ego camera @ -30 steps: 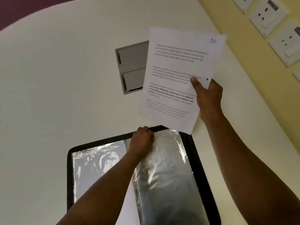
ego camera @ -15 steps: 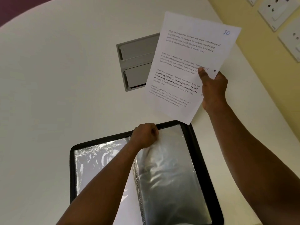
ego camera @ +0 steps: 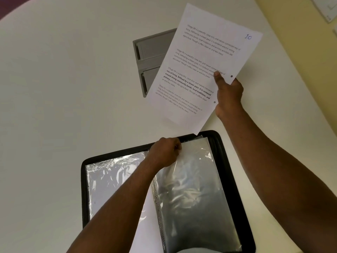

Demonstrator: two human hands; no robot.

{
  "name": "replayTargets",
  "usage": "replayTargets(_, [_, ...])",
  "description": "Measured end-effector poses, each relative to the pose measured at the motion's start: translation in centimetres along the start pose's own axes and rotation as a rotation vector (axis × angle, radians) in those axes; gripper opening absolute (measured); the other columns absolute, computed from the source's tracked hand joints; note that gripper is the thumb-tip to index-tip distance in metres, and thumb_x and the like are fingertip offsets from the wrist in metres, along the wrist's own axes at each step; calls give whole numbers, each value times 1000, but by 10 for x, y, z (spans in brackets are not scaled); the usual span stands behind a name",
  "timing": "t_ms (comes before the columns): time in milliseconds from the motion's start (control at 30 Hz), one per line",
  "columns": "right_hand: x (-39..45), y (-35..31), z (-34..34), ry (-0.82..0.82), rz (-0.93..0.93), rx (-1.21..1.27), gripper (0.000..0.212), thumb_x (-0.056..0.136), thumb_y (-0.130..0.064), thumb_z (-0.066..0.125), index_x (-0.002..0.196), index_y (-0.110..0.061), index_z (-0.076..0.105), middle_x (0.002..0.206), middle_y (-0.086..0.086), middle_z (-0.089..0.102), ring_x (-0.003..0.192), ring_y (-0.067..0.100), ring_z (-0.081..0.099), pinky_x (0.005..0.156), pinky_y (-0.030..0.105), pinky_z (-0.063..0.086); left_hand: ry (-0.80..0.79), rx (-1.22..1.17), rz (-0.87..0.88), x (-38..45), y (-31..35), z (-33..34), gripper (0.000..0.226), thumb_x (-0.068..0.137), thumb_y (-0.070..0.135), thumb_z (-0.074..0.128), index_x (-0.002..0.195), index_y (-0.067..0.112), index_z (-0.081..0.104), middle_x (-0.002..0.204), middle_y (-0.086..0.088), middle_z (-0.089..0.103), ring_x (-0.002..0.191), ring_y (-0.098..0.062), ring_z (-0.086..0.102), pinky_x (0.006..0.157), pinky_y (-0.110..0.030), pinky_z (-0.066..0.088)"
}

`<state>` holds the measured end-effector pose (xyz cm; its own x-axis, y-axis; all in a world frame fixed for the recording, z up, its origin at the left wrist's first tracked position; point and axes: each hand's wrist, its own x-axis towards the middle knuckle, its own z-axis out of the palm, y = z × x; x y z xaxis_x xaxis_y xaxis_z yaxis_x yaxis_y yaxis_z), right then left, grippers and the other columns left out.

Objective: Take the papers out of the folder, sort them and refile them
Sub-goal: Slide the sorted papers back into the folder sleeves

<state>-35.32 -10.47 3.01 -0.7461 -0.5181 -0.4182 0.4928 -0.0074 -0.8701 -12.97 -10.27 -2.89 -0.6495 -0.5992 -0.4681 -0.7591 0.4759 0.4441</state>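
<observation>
Sheet marked 10 held above the open folder
Right hand (ego camera: pixel 228 95) pinches the paper (ego camera: pixel 198 70) by its punched edge; left hand (ego camera: pixel 165 152) grips a plastic sleeve (ego camera: pixel 193 189) top in the folder (ego camera: pixel 235 189) on the table (ego camera: pixel 63 88)

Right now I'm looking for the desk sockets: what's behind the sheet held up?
A grey hatch set in the table shows behind the sheet that the right hand holds; its right part is covered.

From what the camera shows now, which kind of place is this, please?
Probably an office or meeting room. A white table has a grey flip-lid cable box set into it, white wall sockets sit on the yellow wall, and a black display folder with clear sleeves lies open.
</observation>
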Motion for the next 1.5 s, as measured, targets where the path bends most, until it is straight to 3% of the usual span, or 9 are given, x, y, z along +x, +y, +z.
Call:
replayTargets(300, [9, 9, 1, 1, 6, -2, 12, 89, -18, 70, 97, -25, 67, 93, -8, 72, 81, 7, 71, 64, 28, 57, 21, -23, 30, -3, 6, 2, 22, 91, 15, 53, 105, 20, 69, 101, 2, 67, 90, -16, 61, 75, -25, 46])
replayTargets(500, [11, 19, 8, -17, 26, 6, 14, 89, -17, 69, 102, -21, 67, 93, -7, 72, 80, 8, 70, 65, 30, 57, -112, -101, 43, -4, 10, 1, 14, 95, 17, 46, 103, 13, 56, 93, -6, 67, 80, -23, 63, 72, -33, 50])
replayTargets(667, [15, 28, 8, -37, 57, 26, 14, 89, -18, 70, 101, -23, 67, 96, -5, 72, 82, 11, 71, 70, 35, 59, -74, -116, 73, 0, 10, -1, 17, 87, 9, 54, 95, 17, 68, 98, 1, 63, 85, -12, 57, 74, -21, 41])
replayTargets(733, [15, 37, 9, -56, 79, 11, 13, 88, -18, 71, 99, -23, 68, 98, -4, 73, 86, 13, 71, 74, 39, 59, -46, -111, 66, 0, 7, 0, 20, 87, 11, 56, 96, 20, 71, 97, 4, 63, 87, -11, 59, 75, -22, 44])
replayTargets(833, [14, 54, 6, -101, 130, -74, 11, 88, -20, 71, 98, -23, 69, 100, -3, 73, 88, 13, 70, 76, 39, 59, -5, -141, 47, -4, 3, 2, 18, 89, 15, 60, 100, 21, 72, 100, 5, 70, 87, -10, 63, 82, -27, 53])
replayTargets(1033, [26, 72, -9, -228, 239, -289, 10, 86, -22, 73, 96, -22, 69, 100, -1, 73, 89, 18, 70, 81, 42, 58, 67, -188, 13, -9, -3, -1, 18, 88, 19, 64, 105, 22, 70, 98, 6, 70, 87, -9, 63, 80, -27, 53])
replayTargets(1233, [44, 70, -20, -401, 253, -381, 25, 86, -19, 72, 110, -18, 67, 110, 3, 71, 98, 19, 69, 86, 42, 56, -11, -140, -27, -9, -13, -2, 11, 86, 31, 67, 96, 26, 66, 84, 15, 61, 83, -9, 62, 74, -26, 50])
replayTargets(1500, [67, 66, -16, -509, 290, -474, 37, 85, -19, 72, 120, -13, 63, 111, 5, 70, 98, 21, 68, 80, 42, 58, -142, -44, -128, -6, -33, -4, 25, 85, 54, 63, 98, 33, 63, 99, 13, 68, 92, -9, 62, 82, -34, 54])
